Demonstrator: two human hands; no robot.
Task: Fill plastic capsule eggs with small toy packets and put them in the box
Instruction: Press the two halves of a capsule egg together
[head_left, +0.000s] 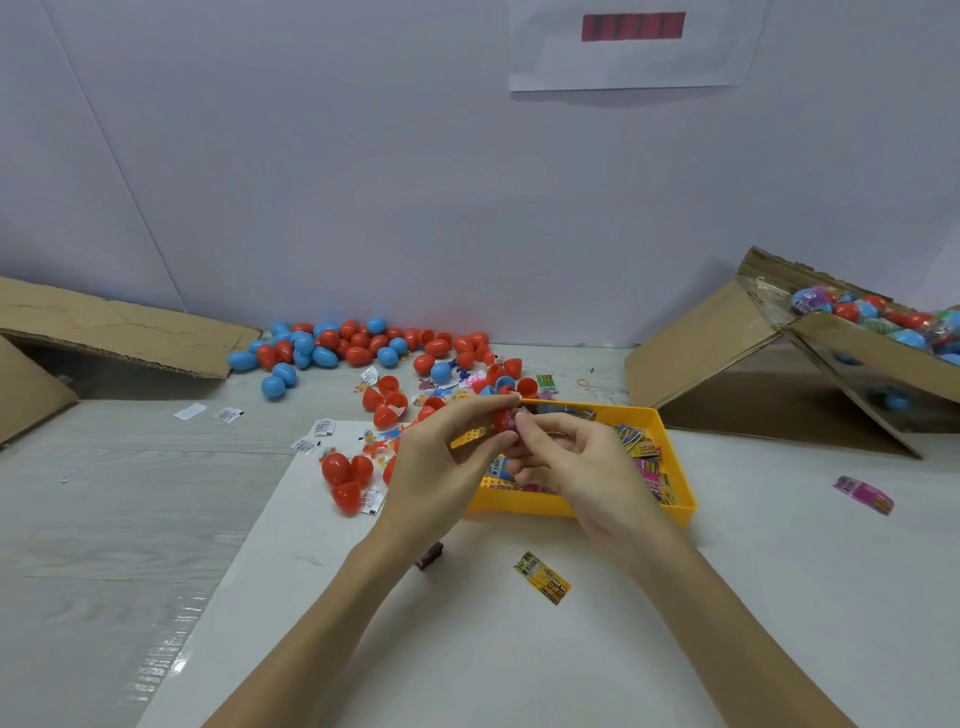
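My left hand (441, 457) grips a red capsule egg half (502, 420) between thumb and fingers, above the yellow tray (680, 499). My right hand (576, 462) pinches a small toy packet (521, 415) at the egg's open mouth. The tray holds several colourful packets (644, 447). The cardboard box (852, 343) at the far right, tilted, holds several filled eggs (852, 312). A pile of red and blue eggs (358, 343) lies at the back of the table.
Open red egg halves (345, 475) and loose packets lie left of the tray. A yellow packet (543, 578) lies near me and a pink one (863, 494) at the right. Flattened cardboard (119, 332) sits at the far left.
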